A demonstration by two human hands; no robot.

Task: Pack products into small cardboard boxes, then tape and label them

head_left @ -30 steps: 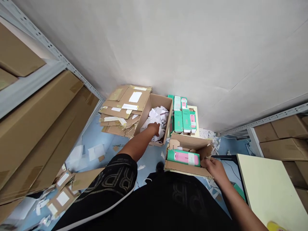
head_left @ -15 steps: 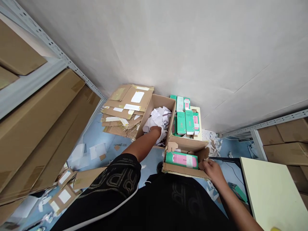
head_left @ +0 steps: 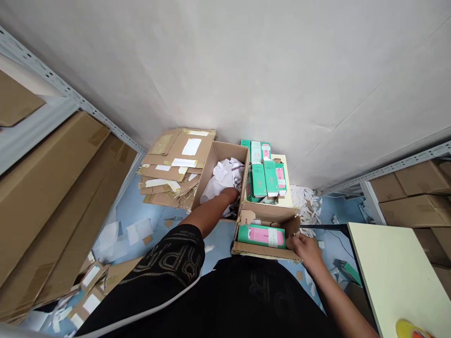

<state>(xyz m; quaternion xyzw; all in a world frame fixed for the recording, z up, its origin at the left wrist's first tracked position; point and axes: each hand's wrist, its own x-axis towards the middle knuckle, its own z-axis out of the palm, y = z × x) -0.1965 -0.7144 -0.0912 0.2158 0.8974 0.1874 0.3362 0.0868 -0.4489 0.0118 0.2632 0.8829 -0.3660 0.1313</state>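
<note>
perhaps the carton [head_left: 264, 251] could tear (its corner looks ragged) where the right hand [head_left: 305, 249] pinches it, spilling the green box [head_left: 260, 235] lying inside, left of that grip; whether the left hand [head_left: 231, 194], sunk in crumpled paper [head_left: 227, 173], holds anything, i cannot tell.

A carton of crumpled paper [head_left: 230, 151] stands before a wall [head_left: 225, 70], a worker's left hand [head_left: 231, 194] inside it. Just to the carton's left, from the worker's side, lies a stack of flattened cardboard [head_left: 169, 162]; large boxes [head_left: 59, 188] sit farther left. Slim boxes [head_left: 260, 180] cluster at its right. Nearer the worker and rightward, a smaller box [head_left: 269, 254], the right hand [head_left: 306, 249] at its right end, contains a package [head_left: 260, 235]. Well right of the carton: a tabletop [head_left: 394, 277] and stacked cartons [head_left: 419, 211].
</note>
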